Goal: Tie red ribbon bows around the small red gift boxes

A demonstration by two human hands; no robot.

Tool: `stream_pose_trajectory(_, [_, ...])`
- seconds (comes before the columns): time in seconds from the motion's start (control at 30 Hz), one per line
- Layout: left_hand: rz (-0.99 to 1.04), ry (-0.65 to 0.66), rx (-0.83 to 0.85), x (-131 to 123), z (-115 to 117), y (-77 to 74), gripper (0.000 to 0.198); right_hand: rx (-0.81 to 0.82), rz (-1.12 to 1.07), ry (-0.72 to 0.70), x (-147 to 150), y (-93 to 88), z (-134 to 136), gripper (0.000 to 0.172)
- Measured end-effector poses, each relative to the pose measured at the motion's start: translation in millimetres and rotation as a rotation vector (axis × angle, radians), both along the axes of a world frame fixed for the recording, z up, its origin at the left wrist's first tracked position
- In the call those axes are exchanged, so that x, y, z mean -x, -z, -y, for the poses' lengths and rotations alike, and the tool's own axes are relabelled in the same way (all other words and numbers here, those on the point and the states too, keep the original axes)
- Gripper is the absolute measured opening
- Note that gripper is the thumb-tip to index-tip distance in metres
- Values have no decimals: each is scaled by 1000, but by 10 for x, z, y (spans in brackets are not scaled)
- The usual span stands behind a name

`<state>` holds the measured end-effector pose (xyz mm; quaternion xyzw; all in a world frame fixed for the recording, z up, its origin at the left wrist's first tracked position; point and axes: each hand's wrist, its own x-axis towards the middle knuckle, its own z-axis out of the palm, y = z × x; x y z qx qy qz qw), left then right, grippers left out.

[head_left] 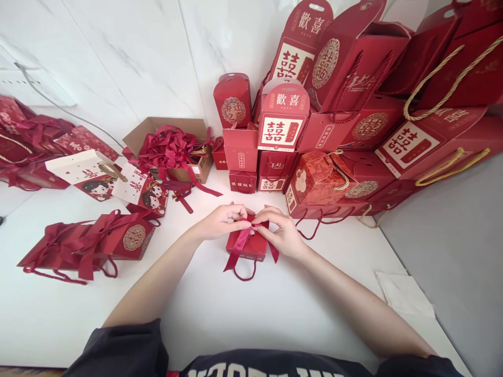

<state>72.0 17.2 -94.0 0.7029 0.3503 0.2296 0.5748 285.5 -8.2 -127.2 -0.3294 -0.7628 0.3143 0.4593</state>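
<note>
While its ribbon (251, 226) is pinched by left hand (223, 220) and right hand (281, 233), the red bag (251, 247) is laid between them, handle (244, 275) nearward.

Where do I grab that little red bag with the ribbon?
Likely the cord handle of the small red bag, from the near side: that loop lies free on the table, while the left hand and right hand hold the ribbon.

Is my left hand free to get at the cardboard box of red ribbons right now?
Probably not straight away: the left hand is pinching the ribbon on the small red bag. Bare table lies between it and the cardboard box, so the way looks free once it lets go.
</note>
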Motion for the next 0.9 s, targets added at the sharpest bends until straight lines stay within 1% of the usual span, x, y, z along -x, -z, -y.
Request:
stream_pose_trajectory(0.07, [-4,7,15,2,-5,11,24,-53,21,-33,-20,6,-21,5])
stream_pose_trajectory(0.17, [-20,-1,14,-2,-8,23,23,-115,73,-122,-71,-16,-52,11])
stream_pose_trajectory(0.3, [-25,-10,4,-36,8,16,23,-141,83,-220,-126,-50,-86,19])
stream_pose_trajectory(0.4, [-19,-28,-15,-61,28,1,26,-136,60,-238,-142,-44,-95,25])
stream_pose_trajectory(0.47, [-14,-47,-43,-68,41,-20,29,-120,48,-233,-142,-31,-91,25])
stream_pose_trajectory(0.53, [-39,-60,-102,-69,62,-57,29,-90,34,-224,-137,-19,-83,23])
stream_pose_trajectory(0.6, [-106,-73,-185,-77,99,-112,25,-57,7,-212,-131,-11,-75,21])
stream_pose_trajectory(0.77, [-336,-134,-479,-163,248,-249,18,1,-44,-191,-117,-17,-64,16])
stream_pose_trajectory(0.83, [-381,-158,-572,-198,289,-266,17,14,-31,-174,-112,-27,-56,12])
stream_pose_trajectory(0.9, [-378,-168,-594,-212,300,-261,16,47,-16,-144,-104,-37,-42,7])
